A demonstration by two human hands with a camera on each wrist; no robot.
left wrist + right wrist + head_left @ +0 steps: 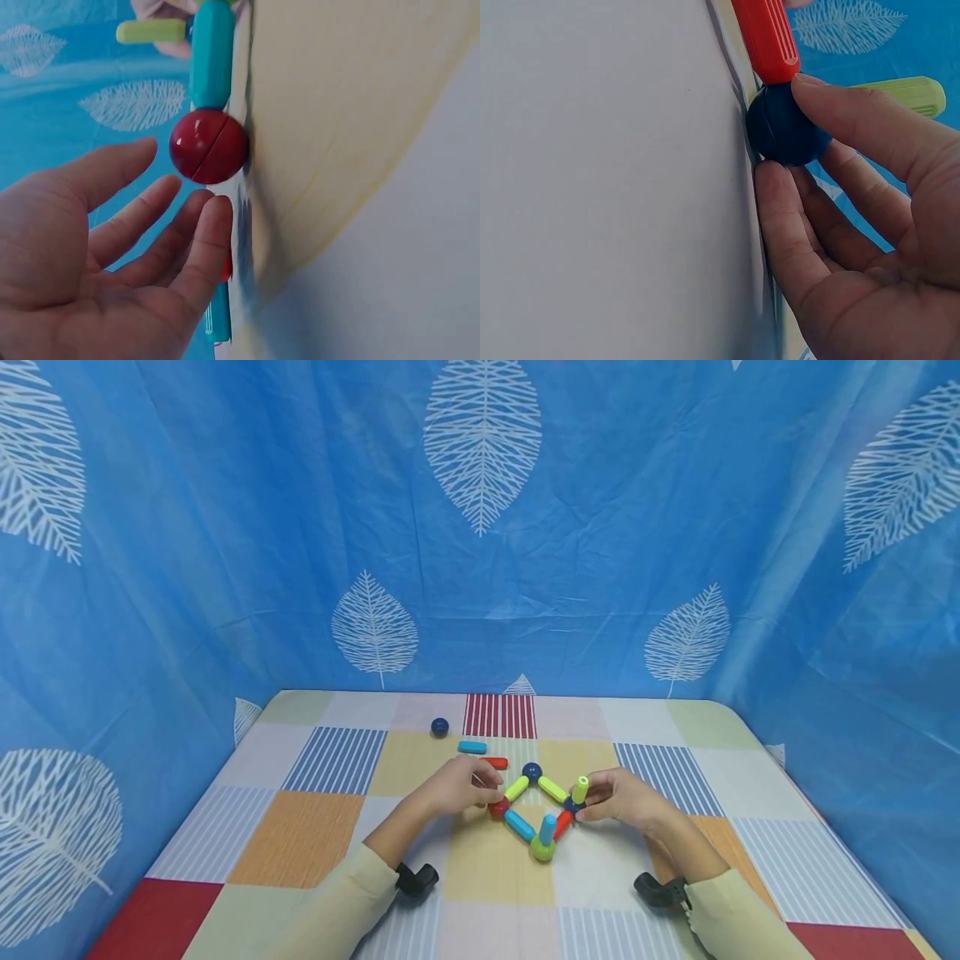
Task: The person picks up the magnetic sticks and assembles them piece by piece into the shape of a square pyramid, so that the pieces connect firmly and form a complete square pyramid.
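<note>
A four-sided frame of sticks and balls lies on the table. Its corners are a red ball point(498, 809), a far dark blue ball point(532, 772), a right dark blue ball point(784, 127) and a green ball point(542, 849). Two yellow-green sticks point(553, 790), a light blue stick point(520, 825) and a red stick point(769, 41) join them. Upright on the green ball is another light blue stick point(548, 828); a yellow-green stick point(580, 790) rises from the right ball. My right hand point(621, 797) pinches that right ball. Beside the red ball, my left hand point(127, 255) has relaxed, spread fingers.
Beyond my left hand lie a loose red stick point(494, 762), a light blue stick point(472, 747) and a dark blue ball point(440, 727). A patchwork cloth point(300, 835) covers the table. Blue leaf-patterned curtains point(562, 610) enclose its back and sides.
</note>
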